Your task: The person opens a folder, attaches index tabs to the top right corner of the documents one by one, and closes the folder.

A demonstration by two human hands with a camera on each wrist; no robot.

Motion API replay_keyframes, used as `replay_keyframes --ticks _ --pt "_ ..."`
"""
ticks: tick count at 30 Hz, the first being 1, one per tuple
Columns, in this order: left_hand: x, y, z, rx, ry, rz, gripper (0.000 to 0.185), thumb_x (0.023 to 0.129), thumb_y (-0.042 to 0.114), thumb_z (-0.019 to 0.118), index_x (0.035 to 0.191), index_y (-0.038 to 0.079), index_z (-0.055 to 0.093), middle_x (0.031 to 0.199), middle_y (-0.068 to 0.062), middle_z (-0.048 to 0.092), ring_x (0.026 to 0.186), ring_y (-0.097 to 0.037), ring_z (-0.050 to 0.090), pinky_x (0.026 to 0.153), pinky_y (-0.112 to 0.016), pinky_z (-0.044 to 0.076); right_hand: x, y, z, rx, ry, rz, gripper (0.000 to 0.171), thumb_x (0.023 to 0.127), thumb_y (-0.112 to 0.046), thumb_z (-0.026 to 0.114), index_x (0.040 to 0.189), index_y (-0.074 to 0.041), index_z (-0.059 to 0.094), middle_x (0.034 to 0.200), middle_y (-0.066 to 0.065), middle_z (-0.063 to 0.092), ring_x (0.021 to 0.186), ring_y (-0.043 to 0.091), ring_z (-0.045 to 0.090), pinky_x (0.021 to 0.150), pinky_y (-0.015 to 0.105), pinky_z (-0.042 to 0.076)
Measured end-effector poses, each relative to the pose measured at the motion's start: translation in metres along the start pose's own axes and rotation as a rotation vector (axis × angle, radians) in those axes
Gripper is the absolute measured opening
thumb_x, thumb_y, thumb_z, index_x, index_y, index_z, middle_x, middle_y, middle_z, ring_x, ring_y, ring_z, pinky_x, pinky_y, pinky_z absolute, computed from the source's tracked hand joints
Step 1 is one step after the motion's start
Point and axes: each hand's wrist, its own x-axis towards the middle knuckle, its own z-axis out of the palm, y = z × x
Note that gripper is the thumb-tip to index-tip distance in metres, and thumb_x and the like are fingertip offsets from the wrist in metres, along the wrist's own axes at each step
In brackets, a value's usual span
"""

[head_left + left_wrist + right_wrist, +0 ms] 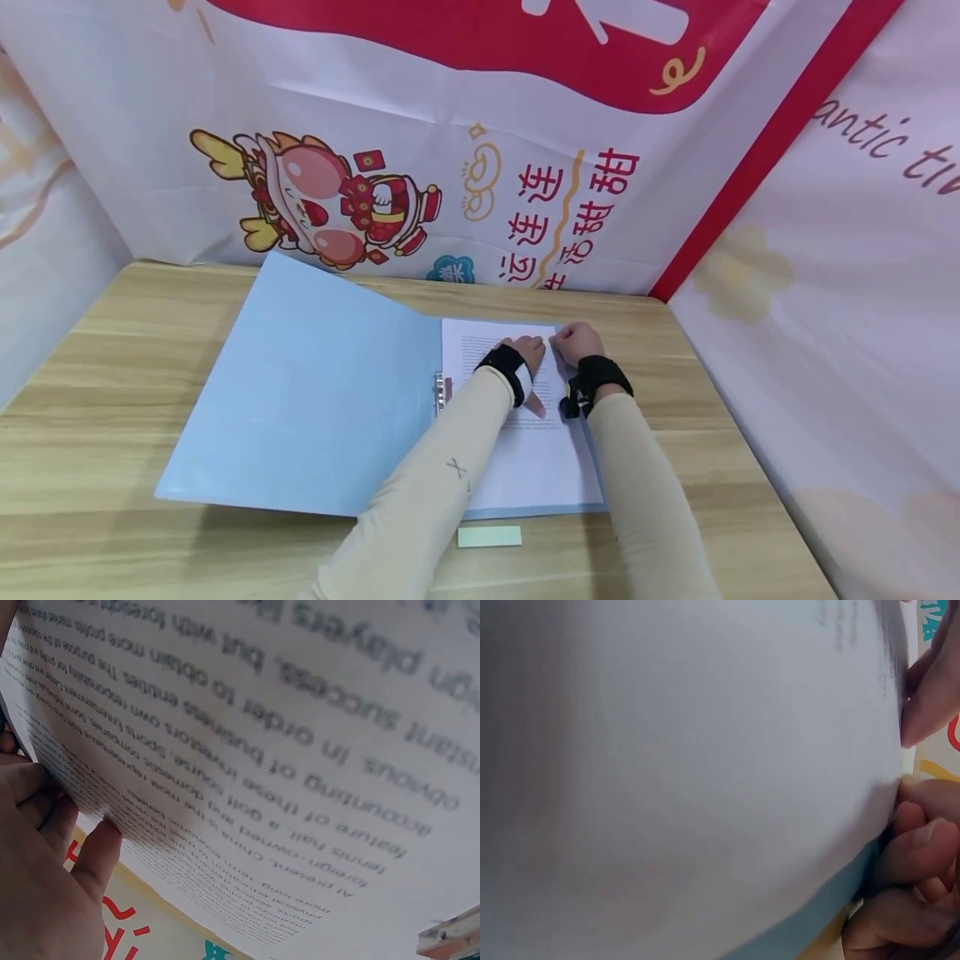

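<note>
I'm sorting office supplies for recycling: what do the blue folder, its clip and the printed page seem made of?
Blue folder: probably smooth plastic, or coated board; it looks stiff, with a faint sheen.
Clip: likely metal, silvery and glinting, but too small to be sure.
Printed page: matt white paper; it bends thinly in the wrist views.

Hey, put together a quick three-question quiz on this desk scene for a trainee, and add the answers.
1. What colour is the open folder?
2. True or false: the left hand lies over the printed paper.
3. Where is the pale green strip? A, inside the folder; B, on top of the paper; C, on the table, at the folder's near side.

Key: 1. Light blue. 2. True. 3. C.
</note>
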Motion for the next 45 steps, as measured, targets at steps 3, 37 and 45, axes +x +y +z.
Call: replay_keyframes --ticks 3,37,45 --pt "0.0 -0.001 0.001 -0.008 0.019 -0.004 0.125 0.063 0.082 0.077 0.155 0.007 0.039 0.158 -0.005 0.04 0.145 -0.02 0.038 0.11 -0.041 0.042 -0.002 -0.001 -0.004 0.004 -0.034 -0.013 0.019 0.099 -0.018 0.066 0.096 -0.001 0.071 0.088 0.008 0.065 0.079 0.021 0.059 0.067 0.028 0.045" --pt "0.001 -0.002 0.003 0.003 0.011 0.002 0.127 0.063 0.085 0.074 0.158 0.01 0.036 0.161 -0.004 0.037 0.146 -0.022 0.036 0.111 -0.042 0.041 -0.006 -0.005 -0.003 -0.044 0.026 0.0 0.022 0.099 -0.017 0.064 0.09 0.001 0.073 0.092 0.011 0.066 0.087 0.026 0.06 0.075 0.032 0.046" --pt "0.001 -0.005 0.005 0.001 -0.002 0.012 0.128 0.066 0.085 0.072 0.16 0.009 0.031 0.167 -0.006 0.026 0.151 -0.023 0.028 0.116 -0.043 0.036 -0.005 0.0 -0.003 -0.056 0.102 0.022 0.02 0.095 -0.011 0.06 0.092 0.002 0.074 0.084 0.011 0.068 0.077 0.025 0.062 0.069 0.032 0.047"
